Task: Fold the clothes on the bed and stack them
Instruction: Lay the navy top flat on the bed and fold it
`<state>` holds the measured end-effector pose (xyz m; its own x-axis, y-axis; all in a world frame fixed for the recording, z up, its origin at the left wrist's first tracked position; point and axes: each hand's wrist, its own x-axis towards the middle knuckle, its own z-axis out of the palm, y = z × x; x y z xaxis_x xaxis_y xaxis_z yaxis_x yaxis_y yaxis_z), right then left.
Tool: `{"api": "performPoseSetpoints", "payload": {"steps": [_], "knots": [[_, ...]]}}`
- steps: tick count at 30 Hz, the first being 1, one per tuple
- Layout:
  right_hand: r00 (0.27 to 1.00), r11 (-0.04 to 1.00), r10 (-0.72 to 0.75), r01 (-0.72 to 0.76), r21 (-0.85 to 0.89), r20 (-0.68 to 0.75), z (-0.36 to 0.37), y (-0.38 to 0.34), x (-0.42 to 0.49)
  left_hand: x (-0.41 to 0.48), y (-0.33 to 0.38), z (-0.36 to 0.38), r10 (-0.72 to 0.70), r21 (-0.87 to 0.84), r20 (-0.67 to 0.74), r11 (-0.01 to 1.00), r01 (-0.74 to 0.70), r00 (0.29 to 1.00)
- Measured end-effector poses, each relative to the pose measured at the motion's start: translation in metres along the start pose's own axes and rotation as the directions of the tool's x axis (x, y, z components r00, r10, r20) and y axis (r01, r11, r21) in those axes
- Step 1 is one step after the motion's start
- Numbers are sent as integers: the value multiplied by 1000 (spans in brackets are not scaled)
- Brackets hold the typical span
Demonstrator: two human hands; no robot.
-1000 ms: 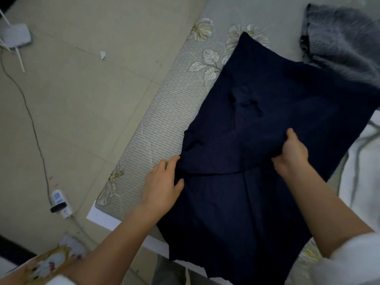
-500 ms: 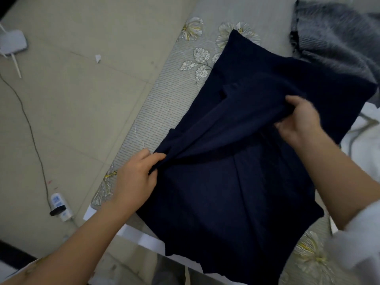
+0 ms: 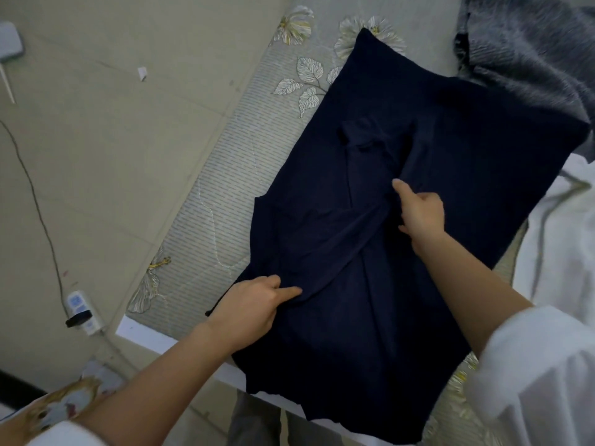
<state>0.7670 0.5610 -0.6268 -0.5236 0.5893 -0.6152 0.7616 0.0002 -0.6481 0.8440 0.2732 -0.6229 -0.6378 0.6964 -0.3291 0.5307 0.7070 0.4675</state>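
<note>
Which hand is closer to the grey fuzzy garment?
Right. The right hand pinches the navy garment below the grey fuzzy garment; the left hand grips it farther down.

No legible text (label [image 3: 76, 300] too blurred)

The grey garment [image 3: 531, 59] runs off the top and right edges. A white device [image 3: 9, 40] is cut by the left edge. The right hand [image 3: 420, 214] hides its own curled fingertips against the navy garment [image 3: 467, 188]. The power strip [image 3: 80, 312] label is unreadable.
</note>
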Motion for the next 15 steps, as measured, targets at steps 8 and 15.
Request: {"api": "performPoseSetpoints", "payload": {"steps": [8,15], "knots": [[945,788,-325,252,-561,-32,20,-31,20,13,-10,-1,-80,53,209,996,70,975],[972,497,-48,-177,849,231,-20,-73,28,15,2,-15,-30,84,310,996,4,950]]}}
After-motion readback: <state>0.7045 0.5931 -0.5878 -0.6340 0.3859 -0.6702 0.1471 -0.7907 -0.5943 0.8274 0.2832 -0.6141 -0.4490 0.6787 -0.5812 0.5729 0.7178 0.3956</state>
